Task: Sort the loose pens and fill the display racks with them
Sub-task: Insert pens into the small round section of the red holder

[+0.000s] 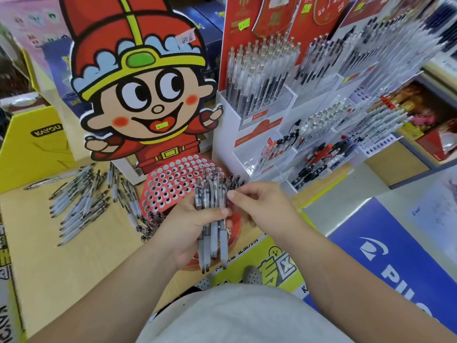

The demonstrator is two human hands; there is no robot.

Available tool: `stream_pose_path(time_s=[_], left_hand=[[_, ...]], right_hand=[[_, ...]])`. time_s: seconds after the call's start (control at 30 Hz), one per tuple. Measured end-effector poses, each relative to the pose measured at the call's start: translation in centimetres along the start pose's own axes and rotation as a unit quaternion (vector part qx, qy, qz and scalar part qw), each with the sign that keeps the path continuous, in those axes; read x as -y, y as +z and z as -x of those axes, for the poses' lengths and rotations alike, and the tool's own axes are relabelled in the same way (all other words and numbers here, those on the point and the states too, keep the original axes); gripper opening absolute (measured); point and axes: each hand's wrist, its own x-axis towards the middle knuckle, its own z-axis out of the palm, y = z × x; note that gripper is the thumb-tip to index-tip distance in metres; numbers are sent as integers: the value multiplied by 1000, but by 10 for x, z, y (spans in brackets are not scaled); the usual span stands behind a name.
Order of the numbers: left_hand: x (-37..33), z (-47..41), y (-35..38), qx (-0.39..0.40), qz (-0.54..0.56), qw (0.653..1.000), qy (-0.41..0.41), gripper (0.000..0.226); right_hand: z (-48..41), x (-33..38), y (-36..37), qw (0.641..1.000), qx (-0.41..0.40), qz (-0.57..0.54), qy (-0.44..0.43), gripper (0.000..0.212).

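**Bundle held over the red rack, one pen being picked out**

A bundle [213,219] of pens is gripped in the left hand [184,229], fingers and thumb wrapped round the barrels, tips down and clickers up. It is held just above the red rack [168,184], probably so that each pen can be dropped straight into a hole with little travel. The right hand [258,206] is brought against the bundle's upper edge, with thumb and forefinger closed on what looks like a single pen and the other fingers curled behind. The upright hold seems chosen so that pens can be drawn off one by one.

Most holes of the rack are unfilled; a few dark pen tops are seen at its near-left and far-right edges. More loose pens [81,201] are scattered on the table [61,263], well to the left. A cartoon cutout [146,95] stands behind the rack, and white racks [259,102], already stocked, stand to the right. The rack's near part is hidden by the hands and bundle, so aiming there may be hampered.
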Motion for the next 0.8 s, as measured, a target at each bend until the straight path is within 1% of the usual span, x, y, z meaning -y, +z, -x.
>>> stream_pose_path(time_s=[0.07,0.17,0.33,0.43,0.53,0.63,0.73,0.8], left_hand=[[-1,-1,0,26,-23,999,3,39],[-2,0,-1,54,-53,997,9,36],[-1,1,-5,70,-67,995,10,37],[1,1,-9,65,-63,996,-1,37],[1,0,-16,37,-56,998,-2,34],[-1,0,-26,14,-14,1000,-14,36],[-3,2,-33,24,4,999,-30,39],[-4,2,-37,26,3,999,-31,40]], right_hand=[[2,3,-2,999,29,-35,8,13],[4,4,-5,997,44,-61,6,9],[7,3,-4,997,60,-40,4,7],[11,4,-2,998,46,-39,4,9],[16,6,-5,997,7,-73,0,11],[21,4,-11,990,-84,-110,-18,11],[22,-3,-17,975,-203,-72,-50,16],[21,-10,-15,967,-243,-29,-65,17]])
